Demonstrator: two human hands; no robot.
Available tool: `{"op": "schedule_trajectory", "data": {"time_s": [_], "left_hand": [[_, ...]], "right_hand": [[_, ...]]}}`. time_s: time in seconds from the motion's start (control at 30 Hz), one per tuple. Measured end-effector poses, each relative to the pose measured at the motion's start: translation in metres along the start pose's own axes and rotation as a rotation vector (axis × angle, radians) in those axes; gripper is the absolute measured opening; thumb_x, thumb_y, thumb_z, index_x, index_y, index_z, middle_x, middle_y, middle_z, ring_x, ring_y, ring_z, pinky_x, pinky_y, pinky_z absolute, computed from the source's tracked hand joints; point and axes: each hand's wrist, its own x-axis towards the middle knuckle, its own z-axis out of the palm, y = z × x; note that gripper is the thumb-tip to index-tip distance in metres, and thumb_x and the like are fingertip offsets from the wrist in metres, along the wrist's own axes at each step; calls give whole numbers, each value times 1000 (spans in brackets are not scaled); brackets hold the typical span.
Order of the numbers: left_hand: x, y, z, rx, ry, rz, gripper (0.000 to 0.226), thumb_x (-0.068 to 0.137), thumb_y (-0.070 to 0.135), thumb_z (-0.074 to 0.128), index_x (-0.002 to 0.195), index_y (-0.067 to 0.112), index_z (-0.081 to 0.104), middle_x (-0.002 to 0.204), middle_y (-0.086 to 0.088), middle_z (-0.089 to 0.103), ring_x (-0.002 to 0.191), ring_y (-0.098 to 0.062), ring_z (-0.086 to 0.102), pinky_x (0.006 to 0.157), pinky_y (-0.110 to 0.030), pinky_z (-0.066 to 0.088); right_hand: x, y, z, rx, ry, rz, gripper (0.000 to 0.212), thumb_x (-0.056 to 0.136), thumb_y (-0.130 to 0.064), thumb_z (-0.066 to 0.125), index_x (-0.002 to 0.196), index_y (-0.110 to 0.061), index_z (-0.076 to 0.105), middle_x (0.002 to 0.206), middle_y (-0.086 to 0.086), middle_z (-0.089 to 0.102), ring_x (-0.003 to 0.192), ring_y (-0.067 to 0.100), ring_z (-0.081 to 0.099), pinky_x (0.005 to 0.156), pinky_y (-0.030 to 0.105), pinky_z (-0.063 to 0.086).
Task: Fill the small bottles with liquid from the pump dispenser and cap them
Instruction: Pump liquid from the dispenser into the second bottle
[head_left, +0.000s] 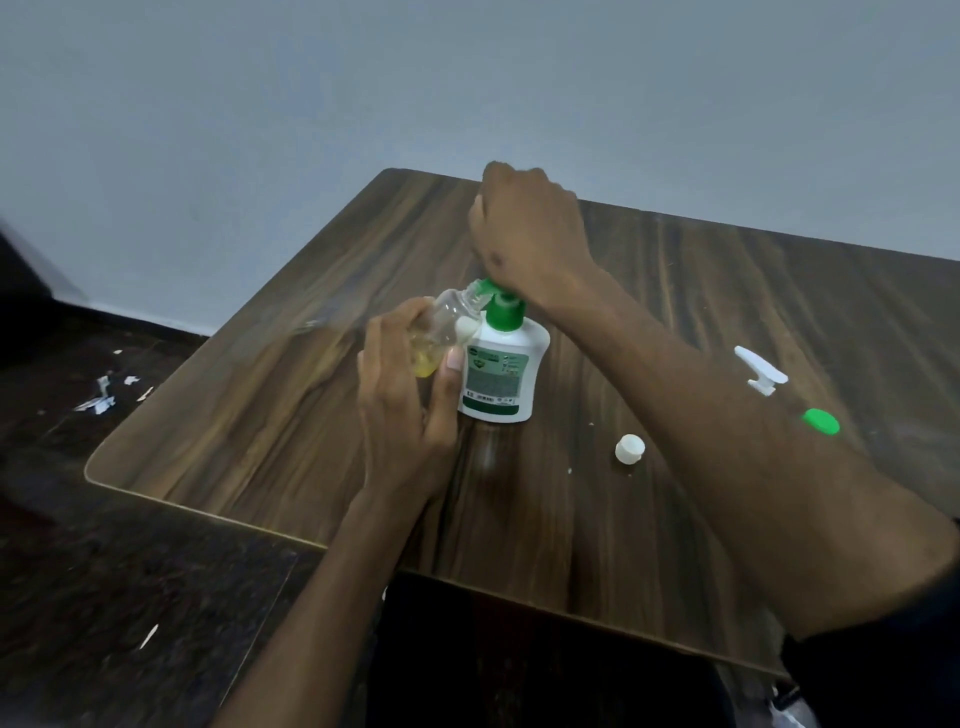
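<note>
A white pump dispenser (501, 371) with a green pump head stands in the middle of the wooden table (260, 405). My right hand (530, 234) presses down on the pump top, fingers curled into a loose fist. My left hand (402, 400) grips a small clear bottle (441, 330), tilted with its mouth at the green nozzle. Yellowish liquid sits in the bottle's lower part. A small white cap (630, 448) lies on the table to the right of the dispenser.
A white trigger sprayer head (761, 373) and a green cap (821, 421) lie on the table's right side. Paper scraps (101, 400) litter the dark floor on the left. A grey wall stands behind the table.
</note>
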Motion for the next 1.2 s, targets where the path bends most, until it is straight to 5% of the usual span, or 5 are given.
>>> {"op": "schedule_trajectory", "data": {"time_s": [1.2], "left_hand": [[-3, -4, -2, -35, -17, 4, 33, 106, 23, 56, 139, 18, 54, 128, 7, 58, 115, -6, 57, 91, -56, 51]], "right_hand": [[-3, 0, 9, 29, 8, 18, 12, 93, -17, 39, 85, -13, 47, 71, 1, 46, 69, 28, 45, 69, 36, 32]]}}
